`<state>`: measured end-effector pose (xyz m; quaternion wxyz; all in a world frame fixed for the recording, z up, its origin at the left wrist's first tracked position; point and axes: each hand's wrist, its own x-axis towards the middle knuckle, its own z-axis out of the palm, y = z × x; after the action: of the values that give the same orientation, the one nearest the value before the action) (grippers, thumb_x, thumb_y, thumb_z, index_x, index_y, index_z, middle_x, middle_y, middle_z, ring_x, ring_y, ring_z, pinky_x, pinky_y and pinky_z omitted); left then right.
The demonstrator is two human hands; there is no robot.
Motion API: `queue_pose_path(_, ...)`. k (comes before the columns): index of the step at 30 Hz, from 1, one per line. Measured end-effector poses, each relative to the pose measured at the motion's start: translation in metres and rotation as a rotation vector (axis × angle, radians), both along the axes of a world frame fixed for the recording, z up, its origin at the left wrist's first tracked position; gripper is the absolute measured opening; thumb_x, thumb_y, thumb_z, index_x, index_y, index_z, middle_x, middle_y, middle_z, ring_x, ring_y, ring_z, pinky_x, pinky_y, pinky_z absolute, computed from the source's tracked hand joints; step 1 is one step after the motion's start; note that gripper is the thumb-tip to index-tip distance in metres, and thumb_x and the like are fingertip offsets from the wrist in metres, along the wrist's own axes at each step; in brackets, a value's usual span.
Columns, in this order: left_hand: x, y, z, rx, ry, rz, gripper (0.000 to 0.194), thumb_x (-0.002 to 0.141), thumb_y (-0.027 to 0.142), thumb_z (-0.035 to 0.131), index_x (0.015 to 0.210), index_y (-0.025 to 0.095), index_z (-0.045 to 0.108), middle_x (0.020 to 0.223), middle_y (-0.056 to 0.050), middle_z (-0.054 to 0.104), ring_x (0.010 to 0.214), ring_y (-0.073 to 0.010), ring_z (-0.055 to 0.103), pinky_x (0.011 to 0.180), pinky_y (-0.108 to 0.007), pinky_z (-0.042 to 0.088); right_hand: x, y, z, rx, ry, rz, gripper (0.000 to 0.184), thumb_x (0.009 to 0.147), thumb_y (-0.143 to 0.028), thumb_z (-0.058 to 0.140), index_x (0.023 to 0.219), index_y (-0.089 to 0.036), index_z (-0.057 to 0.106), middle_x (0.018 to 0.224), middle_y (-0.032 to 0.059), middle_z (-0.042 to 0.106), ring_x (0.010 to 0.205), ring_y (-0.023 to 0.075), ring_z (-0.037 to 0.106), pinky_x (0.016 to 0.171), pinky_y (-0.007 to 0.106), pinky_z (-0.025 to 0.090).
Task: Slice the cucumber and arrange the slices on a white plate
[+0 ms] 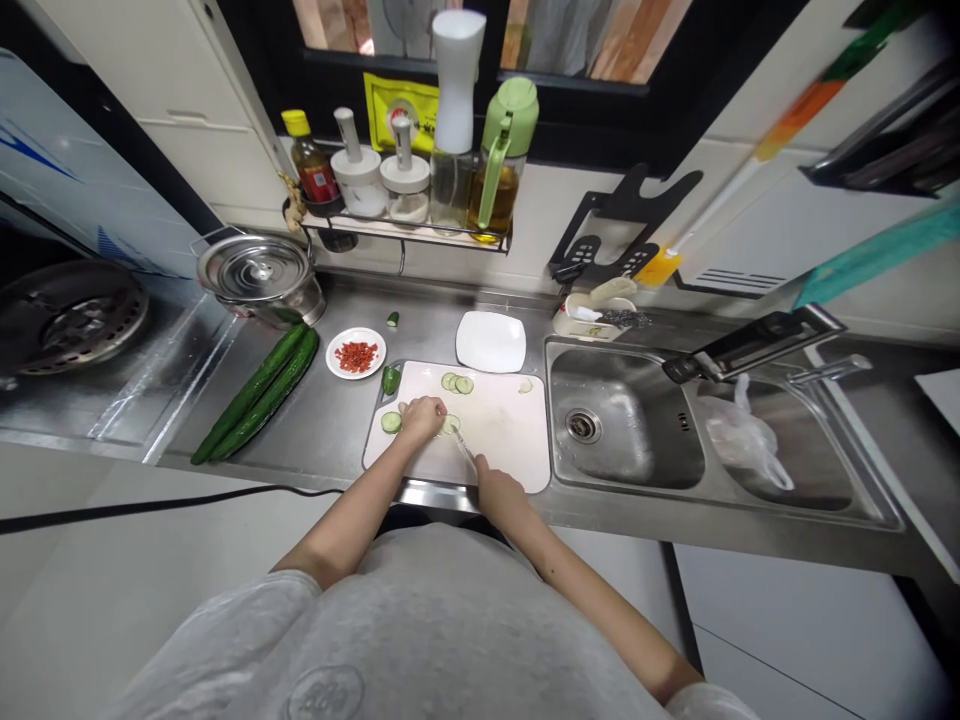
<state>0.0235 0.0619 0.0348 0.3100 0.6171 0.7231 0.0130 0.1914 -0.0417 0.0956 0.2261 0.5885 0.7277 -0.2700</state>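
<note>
On the white cutting board [499, 430], my right hand [501, 492] grips a small knife [463, 445] by its handle. The blade's tip meets a cucumber slice [451, 425]. My left hand [422, 416] is closed beside that slice, fingertips bunched together. A tiny red spot shows at those fingertips, but what they pinch is hidden. Several cucumber slices [458, 383] lie overlapped near the board's top edge. A cut cucumber piece [391, 422] sits left of my left hand, and a dark green cucumber end [391, 379] rests at the upper left corner. A thin pale slice [525, 385] lies at upper right.
Two whole cucumbers [259, 395] lie left of the board. Behind it stand a plate of chopped red pieces [333, 362] and a white square plate [491, 342]. A steel pot [259, 275] is back left; a double sink [637, 465] adjoins on the right. Bottles [499, 190] line a rack above.
</note>
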Motion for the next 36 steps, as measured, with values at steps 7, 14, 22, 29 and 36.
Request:
queue_pose_path(7, 0.004, -0.007, -0.003, 0.051, 0.05, -0.045, 0.018, 0.077, 0.026, 0.053, 0.091, 0.024, 0.065, 0.104, -0.006, 0.066, 0.099, -0.0247, 0.056, 0.09, -0.042, 0.029, 0.014, -0.014, 0.001, -0.024, 0.013, -0.008, 0.042, 0.085, -0.005, 0.036, 0.126, -0.015, 0.036, 0.099, 0.0161, 0.067, 0.093, 0.0246, 0.064, 0.071, 0.03, 0.042)
queue_pose_path(14, 0.005, -0.009, -0.005, 0.067, 0.011, -0.052, 0.016, 0.075, 0.018, 0.053, 0.089, 0.022, 0.061, 0.098, -0.005, 0.066, 0.096, -0.0227, 0.057, 0.089, -0.04, 0.029, 0.02, -0.019, -0.006, -0.066, 0.036, -0.032, 0.046, 0.085, -0.007, 0.036, 0.13, -0.017, 0.032, 0.1, 0.0149, 0.066, 0.093, 0.0252, 0.064, 0.072, 0.031, 0.04)
queue_pose_path(22, 0.009, -0.007, -0.005, 0.002, -0.011, -0.027, 0.026, 0.07, 0.013, 0.055, 0.093, 0.023, 0.062, 0.098, -0.005, 0.068, 0.098, -0.0227, 0.058, 0.089, -0.038, 0.031, 0.022, -0.021, -0.011, -0.038, 0.045, -0.043, 0.043, 0.087, -0.01, 0.036, 0.13, -0.017, 0.032, 0.098, 0.0163, 0.066, 0.094, 0.027, 0.064, 0.071, 0.032, 0.04)
queue_pose_path(29, 0.013, -0.009, -0.003, 0.01, -0.03, -0.051, 0.02, 0.072, 0.014, 0.057, 0.089, 0.023, 0.063, 0.094, -0.004, 0.069, 0.095, -0.0219, 0.059, 0.089, -0.036, 0.034, 0.024, -0.025, -0.017, 0.007, 0.053, -0.038, 0.041, 0.086, -0.009, 0.036, 0.127, -0.016, 0.035, 0.097, 0.0152, 0.067, 0.092, 0.0263, 0.064, 0.07, 0.031, 0.04)
queue_pose_path(36, 0.009, -0.014, 0.001, -0.013, -0.135, 0.027, 0.013, 0.07, 0.027, 0.064, 0.082, 0.023, 0.067, 0.09, -0.002, 0.07, 0.087, -0.0197, 0.061, 0.08, -0.03, 0.039, 0.025, -0.024, -0.016, -0.001, 0.059, -0.035, 0.043, 0.086, -0.01, 0.037, 0.128, -0.016, 0.032, 0.097, 0.0154, 0.067, 0.09, 0.026, 0.064, 0.067, 0.03, 0.039)
